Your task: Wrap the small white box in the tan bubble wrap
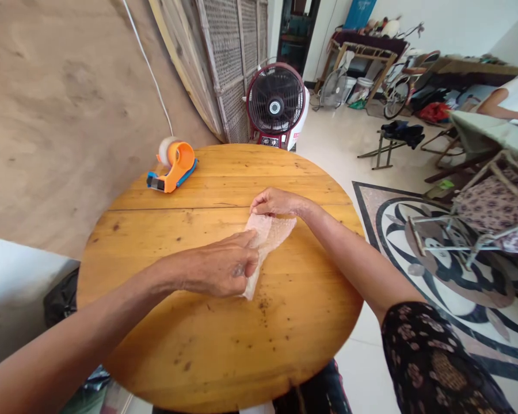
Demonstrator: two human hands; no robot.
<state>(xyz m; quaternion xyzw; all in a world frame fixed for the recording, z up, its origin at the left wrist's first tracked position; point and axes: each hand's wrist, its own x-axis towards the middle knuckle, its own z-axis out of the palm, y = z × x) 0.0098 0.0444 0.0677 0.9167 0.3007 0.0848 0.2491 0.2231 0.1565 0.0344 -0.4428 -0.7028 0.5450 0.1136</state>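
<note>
The room is evenly and brightly lit by diffuse light whose source is left out of view. Pale highlights are thrown back by the glossy floor, and the far wall is rendered nearly white, while the doorway is sunk in darkness. The table is darkened toward its near edge, and a soft shadow is cast below the left hand. Fine detail in the plastic is partly washed out. The table is kept reasonably sharp; distant clutter is softened. Shapes are stretched toward the margins by the wide lens, and a small patch at the right edge is pixelated.
</note>
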